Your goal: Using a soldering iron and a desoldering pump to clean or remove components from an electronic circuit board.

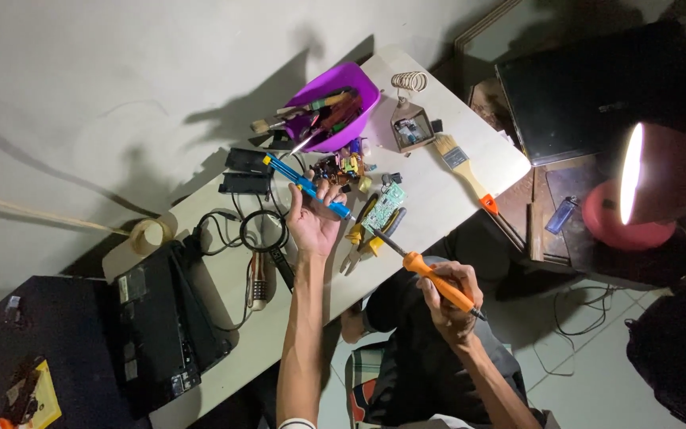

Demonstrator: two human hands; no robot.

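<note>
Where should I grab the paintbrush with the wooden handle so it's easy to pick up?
Grab the paintbrush by the middle of its bare wooden handle, coming from above. It lies flat on the table with free space both sides; the bristle end sits close to the small holder.

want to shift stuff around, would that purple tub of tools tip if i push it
Probably yes: the purple tub lies tilted, and the brushes and tools stick out past its rim. It looks like thin plastic, so likely light, and may slide on the smooth white table.
</note>
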